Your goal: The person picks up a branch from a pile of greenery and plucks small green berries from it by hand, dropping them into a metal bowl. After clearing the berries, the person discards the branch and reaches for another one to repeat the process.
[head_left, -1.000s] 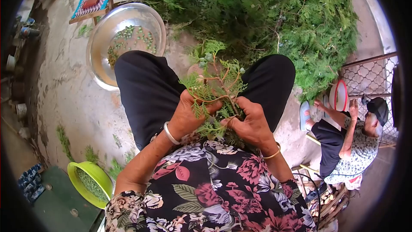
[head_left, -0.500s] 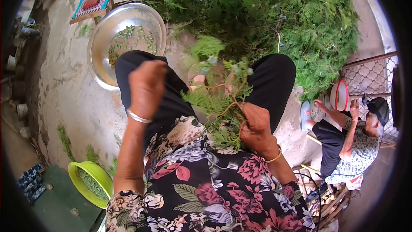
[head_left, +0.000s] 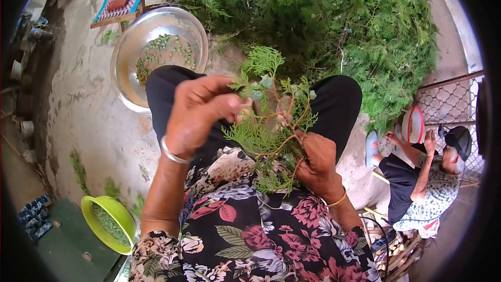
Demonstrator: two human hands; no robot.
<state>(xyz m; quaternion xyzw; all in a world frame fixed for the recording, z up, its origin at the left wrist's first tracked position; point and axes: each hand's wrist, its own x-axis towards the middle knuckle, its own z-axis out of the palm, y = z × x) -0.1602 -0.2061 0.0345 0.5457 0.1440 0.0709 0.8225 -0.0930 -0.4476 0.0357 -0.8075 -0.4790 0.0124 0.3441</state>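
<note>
Left hand [head_left: 201, 112] and right hand [head_left: 317, 159] grip sprig [head_left: 274, 91] over concrete floor [head_left: 88, 115].

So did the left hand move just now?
Yes. The left hand has swung away from the metal bowl, back to the sprig held by the right hand.

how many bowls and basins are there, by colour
silver metal basin: 1
green plastic bowl: 1
white bowl with red rim: 1
total: 3
</note>
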